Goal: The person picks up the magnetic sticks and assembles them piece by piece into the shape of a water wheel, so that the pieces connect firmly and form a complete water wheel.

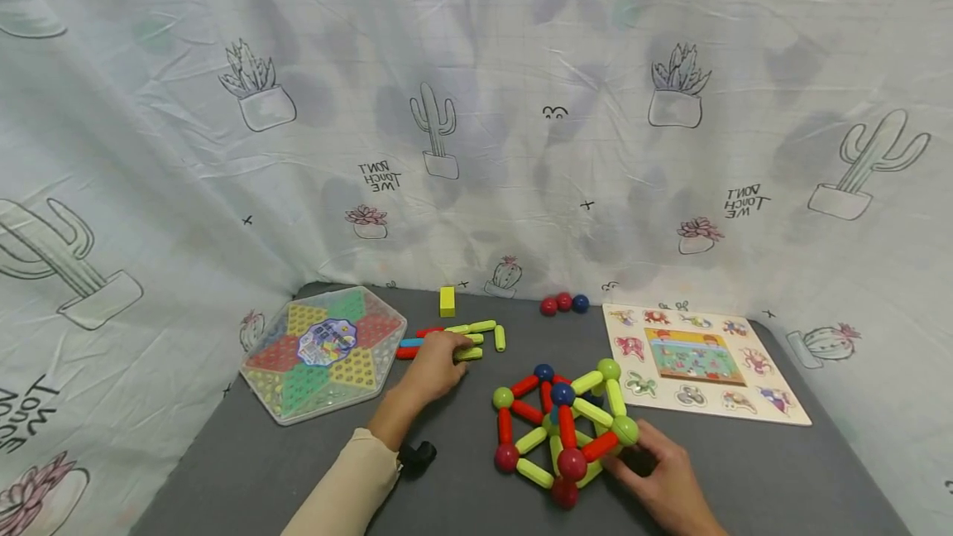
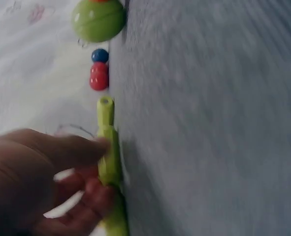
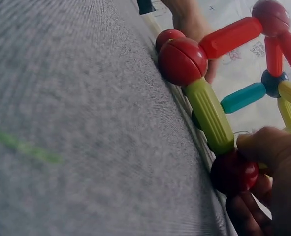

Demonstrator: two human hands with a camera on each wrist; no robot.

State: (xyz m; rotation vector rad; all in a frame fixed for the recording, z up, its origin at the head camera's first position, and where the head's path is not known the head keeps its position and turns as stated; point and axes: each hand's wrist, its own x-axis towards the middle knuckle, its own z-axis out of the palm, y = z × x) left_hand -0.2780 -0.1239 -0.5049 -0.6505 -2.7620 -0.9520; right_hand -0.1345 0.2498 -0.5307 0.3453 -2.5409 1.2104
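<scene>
Ball-and-rod structure (image 1: 568, 427) on grey table (image 1: 462, 461); right hand (image 1: 663, 474) holding it, fingers round red ball (image 3: 234, 173). Left hand (image 1: 438, 366) at yellow-green rods (image 1: 482, 327), blurred, pinch uncertain. Puzzle board (image 1: 715, 393) right, hexagonal game (image 1: 328, 354) left.

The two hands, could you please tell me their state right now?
Left hand: at a green rod; hold cannot be told.
Right hand: closed, holding the model.
</scene>
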